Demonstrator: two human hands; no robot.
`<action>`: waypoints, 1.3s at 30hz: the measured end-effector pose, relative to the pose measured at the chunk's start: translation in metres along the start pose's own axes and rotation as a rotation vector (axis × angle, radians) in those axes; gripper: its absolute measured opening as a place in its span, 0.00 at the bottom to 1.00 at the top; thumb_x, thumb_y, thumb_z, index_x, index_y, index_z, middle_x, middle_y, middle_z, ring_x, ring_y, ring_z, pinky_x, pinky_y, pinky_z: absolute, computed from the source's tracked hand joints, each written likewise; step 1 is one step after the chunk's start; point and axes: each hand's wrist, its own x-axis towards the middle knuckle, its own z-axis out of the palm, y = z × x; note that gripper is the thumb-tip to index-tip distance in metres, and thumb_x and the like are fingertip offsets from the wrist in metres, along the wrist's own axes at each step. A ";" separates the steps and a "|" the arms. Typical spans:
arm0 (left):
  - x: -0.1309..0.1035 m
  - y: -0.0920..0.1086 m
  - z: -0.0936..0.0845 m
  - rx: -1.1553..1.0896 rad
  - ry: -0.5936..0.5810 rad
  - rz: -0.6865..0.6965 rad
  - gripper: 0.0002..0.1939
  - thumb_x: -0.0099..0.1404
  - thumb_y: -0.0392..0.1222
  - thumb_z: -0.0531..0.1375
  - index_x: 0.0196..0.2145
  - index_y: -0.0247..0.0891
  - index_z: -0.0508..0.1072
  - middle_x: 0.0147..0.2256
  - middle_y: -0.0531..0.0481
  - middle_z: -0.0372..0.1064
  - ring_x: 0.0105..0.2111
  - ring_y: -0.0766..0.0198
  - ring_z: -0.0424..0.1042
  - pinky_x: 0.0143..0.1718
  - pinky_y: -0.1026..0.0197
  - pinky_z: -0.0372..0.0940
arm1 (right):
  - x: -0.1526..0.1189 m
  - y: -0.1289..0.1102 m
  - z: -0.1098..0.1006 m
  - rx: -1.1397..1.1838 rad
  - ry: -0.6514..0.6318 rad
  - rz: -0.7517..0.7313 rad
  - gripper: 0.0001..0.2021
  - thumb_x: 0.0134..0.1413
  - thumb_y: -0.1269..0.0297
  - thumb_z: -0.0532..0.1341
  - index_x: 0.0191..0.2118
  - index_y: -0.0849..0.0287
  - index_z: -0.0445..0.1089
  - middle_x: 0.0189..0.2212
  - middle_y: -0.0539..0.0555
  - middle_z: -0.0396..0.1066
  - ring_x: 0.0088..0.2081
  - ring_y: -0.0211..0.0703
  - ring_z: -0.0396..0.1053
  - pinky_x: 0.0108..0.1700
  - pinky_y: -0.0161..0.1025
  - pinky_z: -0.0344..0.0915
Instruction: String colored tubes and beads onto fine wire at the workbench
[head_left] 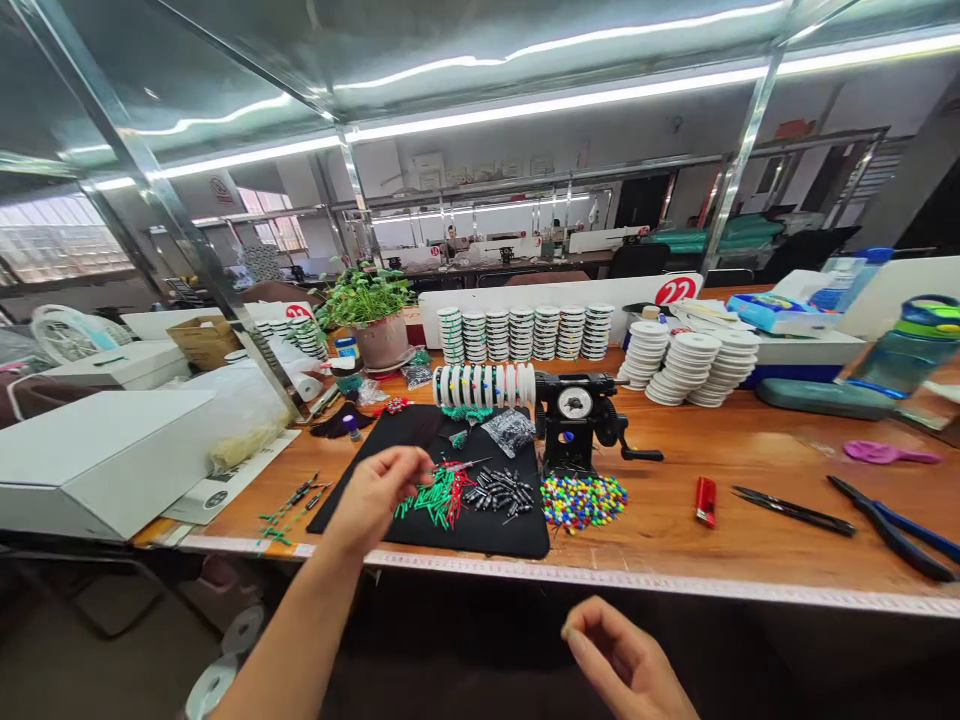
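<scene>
My left hand [382, 490] reaches over the black mat [480, 540], its thumb and fingers pinched together. Whatever it may hold is too small to make out. Just beyond its fingertips lie a pile of green tube-like pieces [420, 508], some red ones [456, 495] and a thin metallic pointed piece [469, 464]. Black pieces [502, 490] are heaped to their right. My right hand [626, 660] hovers in front of the table edge, apart from everything on the table. Its fingers are curled with thumb and forefinger together; anything between them cannot be made out.
A black hand-cranked winder [574, 425] carries a row of white spools [484, 384]. Colored beads [583, 500] lie before it. Rightward are a red lighter [705, 500], tweezers [793, 510] and pliers [892, 525]. Spool stacks [690, 368] and a potted plant [371, 310] stand behind; a white box [105, 450] is left.
</scene>
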 end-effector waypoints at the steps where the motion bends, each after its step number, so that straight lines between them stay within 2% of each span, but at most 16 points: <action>1: -0.020 -0.001 0.017 -0.055 -0.113 -0.027 0.32 0.57 0.72 0.61 0.32 0.35 0.77 0.30 0.44 0.78 0.30 0.61 0.76 0.28 0.64 0.65 | 0.002 -0.006 0.002 -0.011 -0.014 -0.029 0.24 0.58 0.38 0.65 0.31 0.58 0.73 0.27 0.50 0.67 0.28 0.40 0.60 0.31 0.35 0.61; 3: -0.057 -0.006 0.050 -0.139 -0.313 -0.099 0.31 0.57 0.70 0.64 0.28 0.33 0.77 0.27 0.43 0.77 0.25 0.62 0.75 0.24 0.65 0.62 | 0.004 -0.017 0.007 0.012 -0.045 -0.082 0.21 0.62 0.42 0.63 0.35 0.58 0.75 0.35 0.55 0.74 0.28 0.40 0.65 0.34 0.36 0.65; 5: -0.085 -0.013 0.078 -0.296 -0.481 -0.213 0.28 0.58 0.66 0.66 0.29 0.33 0.78 0.26 0.44 0.77 0.23 0.65 0.74 0.23 0.67 0.61 | 0.005 -0.022 0.014 0.091 -0.060 -0.139 0.19 0.64 0.45 0.63 0.36 0.58 0.75 0.43 0.59 0.76 0.30 0.41 0.69 0.36 0.38 0.68; 6: -0.094 -0.016 0.089 -0.374 -0.527 -0.261 0.26 0.58 0.64 0.67 0.29 0.32 0.79 0.26 0.45 0.77 0.23 0.67 0.74 0.24 0.69 0.61 | 0.004 -0.023 0.016 0.124 -0.063 -0.163 0.19 0.64 0.46 0.63 0.36 0.58 0.75 0.45 0.60 0.77 0.30 0.41 0.71 0.37 0.38 0.69; 8: -0.104 -0.022 0.104 -0.499 -0.564 -0.338 0.24 0.57 0.60 0.70 0.29 0.31 0.80 0.26 0.46 0.76 0.23 0.69 0.73 0.23 0.71 0.59 | 0.003 -0.020 0.019 0.117 -0.059 -0.188 0.17 0.65 0.48 0.63 0.37 0.59 0.76 0.38 0.59 0.79 0.28 0.42 0.72 0.35 0.38 0.70; 11: -0.109 -0.026 0.113 -0.512 -0.603 -0.391 0.25 0.54 0.61 0.71 0.29 0.32 0.80 0.26 0.45 0.77 0.22 0.68 0.73 0.22 0.70 0.58 | 0.000 -0.015 0.017 0.023 0.056 -0.190 0.15 0.64 0.51 0.64 0.38 0.59 0.77 0.28 0.55 0.78 0.25 0.41 0.71 0.30 0.35 0.69; 13: -0.110 -0.026 0.110 -0.423 -0.678 -0.402 0.26 0.54 0.62 0.70 0.28 0.32 0.80 0.25 0.45 0.77 0.22 0.67 0.73 0.24 0.69 0.60 | 0.000 -0.015 0.013 -0.004 0.142 -0.191 0.15 0.63 0.51 0.65 0.37 0.59 0.77 0.28 0.55 0.79 0.23 0.40 0.69 0.28 0.34 0.67; 16: -0.111 -0.022 0.101 -0.257 -0.775 -0.393 0.24 0.56 0.60 0.69 0.27 0.32 0.80 0.26 0.45 0.77 0.24 0.67 0.71 0.29 0.66 0.63 | 0.001 -0.018 0.008 -0.025 0.187 -0.206 0.14 0.62 0.52 0.66 0.36 0.59 0.77 0.29 0.56 0.80 0.21 0.38 0.66 0.25 0.33 0.65; 20: -0.109 -0.019 0.096 -0.265 -0.720 -0.266 0.22 0.56 0.55 0.71 0.41 0.35 0.79 0.36 0.45 0.78 0.33 0.62 0.72 0.35 0.63 0.64 | 0.001 -0.020 0.007 -0.063 0.172 -0.235 0.13 0.63 0.54 0.65 0.36 0.59 0.77 0.29 0.54 0.79 0.22 0.38 0.68 0.26 0.32 0.66; 21: -0.108 -0.019 0.097 -0.287 -0.707 -0.251 0.22 0.56 0.54 0.72 0.40 0.35 0.78 0.35 0.46 0.78 0.33 0.62 0.72 0.35 0.63 0.64 | 0.001 -0.019 0.008 -0.073 0.160 -0.239 0.12 0.64 0.54 0.64 0.37 0.58 0.77 0.29 0.54 0.79 0.22 0.38 0.69 0.27 0.32 0.66; 25: -0.107 -0.019 0.108 -0.361 -0.661 -0.275 0.23 0.54 0.58 0.72 0.28 0.34 0.73 0.25 0.49 0.74 0.26 0.64 0.70 0.30 0.64 0.63 | 0.000 -0.020 0.007 -0.114 0.107 -0.247 0.11 0.66 0.56 0.62 0.38 0.57 0.76 0.32 0.54 0.79 0.28 0.41 0.71 0.32 0.33 0.68; 28: -0.109 -0.019 0.112 -0.450 -0.514 -0.258 0.24 0.55 0.60 0.71 0.29 0.34 0.74 0.26 0.49 0.73 0.26 0.66 0.69 0.27 0.66 0.62 | -0.002 -0.022 0.005 -0.114 0.155 -0.298 0.12 0.67 0.55 0.61 0.37 0.57 0.74 0.38 0.56 0.76 0.37 0.45 0.72 0.39 0.35 0.69; 30: -0.110 -0.018 0.113 -0.538 -0.390 -0.305 0.23 0.53 0.59 0.73 0.28 0.35 0.75 0.26 0.50 0.73 0.26 0.67 0.70 0.25 0.68 0.62 | -0.006 -0.019 0.004 -0.125 0.192 -0.299 0.14 0.67 0.54 0.60 0.34 0.57 0.72 0.33 0.54 0.73 0.33 0.43 0.70 0.36 0.34 0.67; 33: -0.111 -0.019 0.114 -0.651 -0.240 -0.428 0.24 0.43 0.56 0.79 0.28 0.36 0.77 0.26 0.51 0.73 0.26 0.68 0.72 0.24 0.70 0.62 | -0.015 -0.007 0.007 -0.235 0.224 -0.273 0.14 0.64 0.56 0.61 0.29 0.57 0.70 0.22 0.48 0.63 0.23 0.38 0.60 0.25 0.34 0.58; 35: -0.111 -0.020 0.114 -0.679 -0.204 -0.474 0.25 0.38 0.53 0.81 0.28 0.36 0.79 0.26 0.51 0.75 0.27 0.67 0.74 0.25 0.71 0.63 | -0.019 0.001 0.010 -0.355 0.262 -0.326 0.11 0.60 0.60 0.63 0.27 0.56 0.71 0.19 0.46 0.61 0.20 0.36 0.55 0.23 0.35 0.54; 39: -0.110 -0.025 0.117 -0.692 -0.187 -0.468 0.24 0.36 0.53 0.81 0.26 0.36 0.79 0.27 0.50 0.77 0.27 0.66 0.76 0.24 0.70 0.65 | -0.021 0.007 0.012 -0.519 0.325 -0.506 0.08 0.55 0.67 0.63 0.25 0.54 0.70 0.16 0.44 0.57 0.18 0.36 0.52 0.25 0.36 0.55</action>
